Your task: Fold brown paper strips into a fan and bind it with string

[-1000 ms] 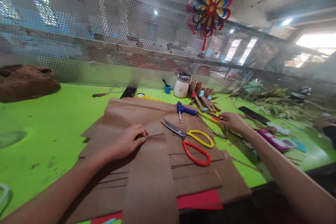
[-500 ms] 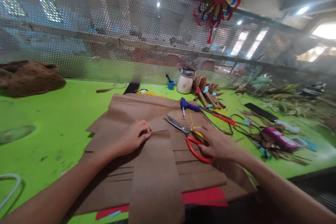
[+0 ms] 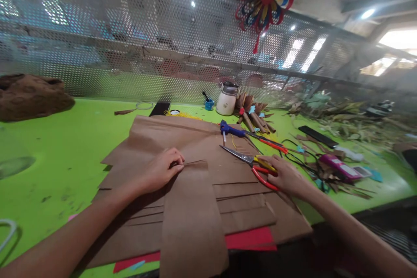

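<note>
My left hand (image 3: pixel 166 166) pinches the top left corner of a brown paper strip (image 3: pixel 193 217), whose lower end reaches the table's near edge. Under it lies a stack of larger brown paper sheets (image 3: pixel 241 219). My right hand (image 3: pixel 288 176) is wrapped around the handles of a pair of scissors (image 3: pixel 252 160), one loop yellow and the other red. The blades look closed and point up and left, over the right side of the stack. Red paper (image 3: pixel 250 239) pokes out from beneath the brown sheets.
Beyond the stack lie a blue glue gun (image 3: pixel 233 129), a white jar (image 3: pixel 227 100) and a small blue pot (image 3: pixel 209 104). Rolled brown paper pieces (image 3: pixel 257 117) sit beside the jar. Cables, a purple device (image 3: pixel 339 166) and scraps cover the right. A brown bundle (image 3: pixel 34 97) rests far left.
My right hand has drawn the scissors to the right, away from the strip, and the blades have come together. My left hand still pinches the strip. The view has shifted slightly.
</note>
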Demonstrator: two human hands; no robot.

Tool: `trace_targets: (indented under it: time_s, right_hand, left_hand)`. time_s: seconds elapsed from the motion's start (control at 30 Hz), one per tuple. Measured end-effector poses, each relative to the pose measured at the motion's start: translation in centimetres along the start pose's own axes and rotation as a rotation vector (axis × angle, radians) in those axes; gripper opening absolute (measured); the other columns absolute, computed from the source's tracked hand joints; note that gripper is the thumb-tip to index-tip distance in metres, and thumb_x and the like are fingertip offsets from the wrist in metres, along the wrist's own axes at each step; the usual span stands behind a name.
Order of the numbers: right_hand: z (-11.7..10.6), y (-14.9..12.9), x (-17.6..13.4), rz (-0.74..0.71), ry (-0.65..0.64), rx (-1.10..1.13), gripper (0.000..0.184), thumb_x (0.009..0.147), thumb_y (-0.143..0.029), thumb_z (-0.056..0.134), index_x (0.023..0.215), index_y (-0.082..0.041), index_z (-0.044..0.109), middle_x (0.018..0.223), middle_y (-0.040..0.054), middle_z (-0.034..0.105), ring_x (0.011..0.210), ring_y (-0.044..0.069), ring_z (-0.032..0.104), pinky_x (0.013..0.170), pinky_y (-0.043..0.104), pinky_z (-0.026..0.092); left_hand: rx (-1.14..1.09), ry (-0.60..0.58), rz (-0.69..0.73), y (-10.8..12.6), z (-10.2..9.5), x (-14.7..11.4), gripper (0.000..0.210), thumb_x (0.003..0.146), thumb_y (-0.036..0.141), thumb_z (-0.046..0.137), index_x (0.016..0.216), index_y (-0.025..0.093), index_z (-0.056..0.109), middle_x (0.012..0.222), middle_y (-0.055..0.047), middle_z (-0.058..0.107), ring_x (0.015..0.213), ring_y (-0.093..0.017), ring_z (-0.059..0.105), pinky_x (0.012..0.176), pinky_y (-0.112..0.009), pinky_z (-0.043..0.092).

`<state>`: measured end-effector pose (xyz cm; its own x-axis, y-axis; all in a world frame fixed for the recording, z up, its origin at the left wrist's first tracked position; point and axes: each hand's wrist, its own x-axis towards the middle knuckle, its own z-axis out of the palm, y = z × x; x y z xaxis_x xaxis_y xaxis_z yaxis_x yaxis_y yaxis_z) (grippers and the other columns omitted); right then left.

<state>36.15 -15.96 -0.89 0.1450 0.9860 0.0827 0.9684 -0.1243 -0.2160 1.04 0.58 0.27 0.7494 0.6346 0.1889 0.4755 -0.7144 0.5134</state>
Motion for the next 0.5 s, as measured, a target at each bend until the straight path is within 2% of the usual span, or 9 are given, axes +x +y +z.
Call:
trace_targets:
  time_s: [0.27,0.5]
  right_hand:
    - [0.3,1.9,2.8,-0.179,0.092,0.074,0.043,0.079,-0.021,0.052,0.121,-0.021,0.062,0.097,0.0098,0.065,0.087,0.022,0.059,0.08,0.034,0.046]
    - [0.1,4.2,6.1,-0.199,0.089,-0.001,0.04,0.08,-0.02,0.05,0.117,-0.017,0.065,0.101,0.0126,0.066,0.088,0.024,0.061,0.079,0.035,0.047]
  left_hand:
    - [-0.053,0.061,0.019,-0.2,1.1,0.1,0.017,0.083,0.029,0.046,0.072,0.018,0.055,0.091,-0.005,0.06,0.088,-0.018,0.055,0.082,-0.032,0.042]
    - [-0.05,0.062,0.003,-0.1,1.3,0.2,0.017,0.083,0.029,0.048,0.074,0.018,0.057,0.089,-0.005,0.06,0.088,-0.019,0.055,0.083,-0.033,0.042]
